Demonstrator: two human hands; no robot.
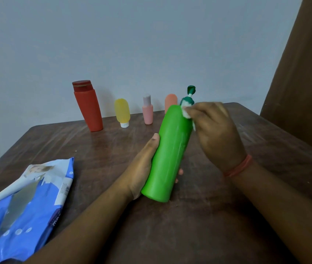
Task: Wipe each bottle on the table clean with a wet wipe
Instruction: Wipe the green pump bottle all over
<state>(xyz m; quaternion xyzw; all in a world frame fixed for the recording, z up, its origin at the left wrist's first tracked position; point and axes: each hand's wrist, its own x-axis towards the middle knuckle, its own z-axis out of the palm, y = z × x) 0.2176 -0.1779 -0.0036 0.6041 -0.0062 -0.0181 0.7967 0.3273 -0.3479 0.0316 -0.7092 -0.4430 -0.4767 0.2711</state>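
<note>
The green pump bottle (170, 149) leaned over the table (208, 216), pump end pointing up and away. The left hand (141, 168) gripped its lower body; the right hand (214, 130) pinched a wet wipe (186, 110) against its shoulder.

Along the far table (227, 216) edge, you face a row: red bottle (88, 109), yellow bottle (122, 112), pink bottle (147, 111), orange bottle (170, 102), gaps between. The wipes pack (27, 202) blocks your near-left corner. Bare wood lies between.
</note>
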